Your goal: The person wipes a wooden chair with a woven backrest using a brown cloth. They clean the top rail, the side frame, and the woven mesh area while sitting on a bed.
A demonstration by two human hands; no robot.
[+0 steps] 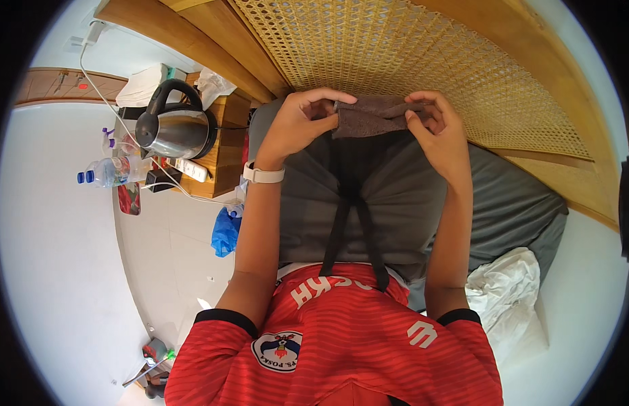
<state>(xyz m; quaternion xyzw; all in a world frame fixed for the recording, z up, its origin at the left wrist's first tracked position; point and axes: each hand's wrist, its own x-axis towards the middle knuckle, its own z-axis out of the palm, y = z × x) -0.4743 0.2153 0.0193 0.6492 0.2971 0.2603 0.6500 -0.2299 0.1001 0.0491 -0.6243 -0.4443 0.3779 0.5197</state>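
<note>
A small brown terry cloth (372, 119), folded over on itself, is stretched between my two hands above the grey bed sheet. My left hand (304, 119), with a pale band on its wrist, pinches the cloth's left edge between thumb and fingers. At the opposite edge, my right hand (436, 119) grips it the same way. A crease runs across the cloth near the right fingers. Black drawstrings (350, 203) hang below the hands, over dark grey fabric.
Ahead stands a wooden headboard with woven cane (385, 45). On the left, a wooden bedside table (228, 132) carries an electric kettle (180, 132), with plastic bottles (114, 171) beside it. A blue plastic bag (225, 233) lies lower down. White bedding (512, 294) is at the right.
</note>
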